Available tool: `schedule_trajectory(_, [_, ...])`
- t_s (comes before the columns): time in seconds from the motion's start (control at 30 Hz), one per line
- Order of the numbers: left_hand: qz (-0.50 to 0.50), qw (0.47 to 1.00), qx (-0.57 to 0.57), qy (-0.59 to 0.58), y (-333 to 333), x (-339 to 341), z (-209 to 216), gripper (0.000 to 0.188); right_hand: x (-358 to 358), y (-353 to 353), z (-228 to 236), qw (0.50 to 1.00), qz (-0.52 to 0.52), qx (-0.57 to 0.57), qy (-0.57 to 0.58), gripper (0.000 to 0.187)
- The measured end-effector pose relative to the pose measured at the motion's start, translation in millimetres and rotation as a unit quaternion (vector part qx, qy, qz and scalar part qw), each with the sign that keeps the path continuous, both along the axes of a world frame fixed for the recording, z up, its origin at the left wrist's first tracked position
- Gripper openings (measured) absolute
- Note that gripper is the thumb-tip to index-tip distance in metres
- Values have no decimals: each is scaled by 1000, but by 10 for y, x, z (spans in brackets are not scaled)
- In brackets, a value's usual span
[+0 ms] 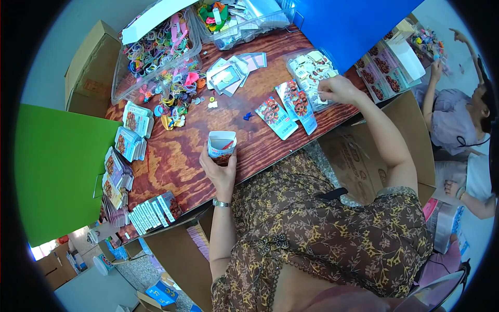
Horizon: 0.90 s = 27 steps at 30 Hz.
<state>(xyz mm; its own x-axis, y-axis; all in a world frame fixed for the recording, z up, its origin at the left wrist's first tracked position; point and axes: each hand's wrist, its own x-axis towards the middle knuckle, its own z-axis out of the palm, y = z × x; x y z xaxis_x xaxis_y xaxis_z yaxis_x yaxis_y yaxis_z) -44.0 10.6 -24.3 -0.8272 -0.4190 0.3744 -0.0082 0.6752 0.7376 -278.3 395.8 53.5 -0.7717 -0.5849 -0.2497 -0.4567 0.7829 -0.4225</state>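
My left hand (220, 176), with a watch on its wrist, is wrapped round a small printed carton (222, 155). The carton's open top faces up near the table's front edge. At the right, my right hand (339, 90) reaches over a clear plastic bin (326, 107) full of small white printed pieces. Its fingers are pinched together at the bin, and what lies between them is too small to make out. Flat printed pouches (297, 106) lie side by side just left of that bin.
Bins of colourful hair ties (165, 49) and mixed small items (244, 23) stand at the back. Loose cards (228, 75) lie mid-table. Stacked cartons (148, 216) line the left side. Green (67, 171) and blue (353, 26) panels flank the table. Another person (457, 117) sits at the right.
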Motion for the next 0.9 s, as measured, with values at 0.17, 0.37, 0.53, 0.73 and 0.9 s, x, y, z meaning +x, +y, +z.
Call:
schedule_trajectory(0.17, [5, 1000, -10, -9, -6, 33, 15, 80, 68, -91, -174, 995, -30, 72, 60, 20])
schedule_trajectory(0.37, [7, 1000, -3, -8, -11, 42, 26, 79, 32, -64, -67, 996, -3, -12, 93, 19])
schedule_trajectory(0.53, [11, 1000, -5, -1, 2, 47, 34, 79, -23, -30, 108, 985, -74, -157, -21, 19])
schedule_trajectory(0.73, [4, 1000, 0, 0, 20, 13, 53, 79, -70, -29, 76, 999, -20, -38, 13, 20])
schedule_trajectory(0.9, [-5, 1000, -5, 4, 15, 33, 42, 79, 17, -160, -118, 996, -28, 56, 56, 21])
